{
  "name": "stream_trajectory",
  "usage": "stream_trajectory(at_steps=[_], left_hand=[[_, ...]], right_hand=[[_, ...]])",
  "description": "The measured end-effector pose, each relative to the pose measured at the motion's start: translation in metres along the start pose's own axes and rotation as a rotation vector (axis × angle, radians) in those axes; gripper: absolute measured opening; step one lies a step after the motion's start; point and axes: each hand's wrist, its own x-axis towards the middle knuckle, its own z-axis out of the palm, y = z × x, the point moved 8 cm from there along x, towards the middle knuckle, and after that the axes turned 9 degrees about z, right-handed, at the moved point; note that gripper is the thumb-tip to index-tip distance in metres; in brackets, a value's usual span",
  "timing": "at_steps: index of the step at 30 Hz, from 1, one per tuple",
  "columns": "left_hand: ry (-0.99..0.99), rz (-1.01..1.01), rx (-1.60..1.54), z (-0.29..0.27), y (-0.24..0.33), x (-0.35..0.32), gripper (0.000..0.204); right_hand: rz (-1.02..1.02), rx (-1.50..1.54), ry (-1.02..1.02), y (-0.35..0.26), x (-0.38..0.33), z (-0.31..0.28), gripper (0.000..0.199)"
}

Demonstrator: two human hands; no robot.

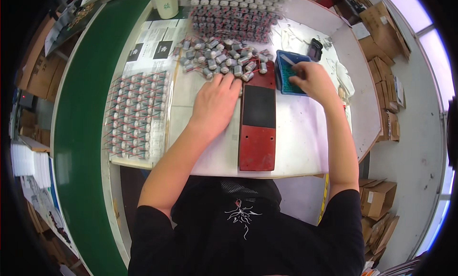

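Note:
My left hand point(217, 101) lies palm down at the near edge of a heap of small grey motors point(211, 64) with red wires. Its fingers bend over beside a long red block point(257, 149) with a black pad point(259, 106). A small pale piece shows beside the index finger; what the fingers hold is mostly hidden, as is the thumb. Over a blue bin point(281, 87) my right hand point(310, 79) is closed with a thin light-coloured stick-like tool point(288, 60) between its fingers. Small green pieces point(290, 78) lie in the bin.
Rows of wired motors point(138, 114) lie at the left. Stacked trays of motors point(231, 15) stand at the back, with a pale green lidded cup point(165, 4) beside them. A black object point(315, 50) and white cloth point(344, 80) sit right of the bin. The worktable has a raised right wall point(355, 61).

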Motion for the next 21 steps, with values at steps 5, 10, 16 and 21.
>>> stream_trajectory(at_steps=[5,10,16,21], left_hand=[[-0.147,-0.072,-0.009,0.0,-0.003,-0.012,0.023],[-0.04,-0.04,-0.027,-0.012,-0.005,-0.017,0.018],[0.219,-0.023,-0.212,-0.032,0.01,-0.008,0.02],[0.238,0.131,-0.565,-0.024,0.04,-0.002,0.018]], right_hand=[[0.117,-0.179,-0.223,0.003,0.001,0.032,0.018],[0.154,-0.029,-0.042,0.0,-0.011,0.016,0.013],[0.255,0.141,0.082,0.007,-0.03,0.004,0.015],[0.28,0.599,0.13,0.005,-0.046,0.004,0.015]])
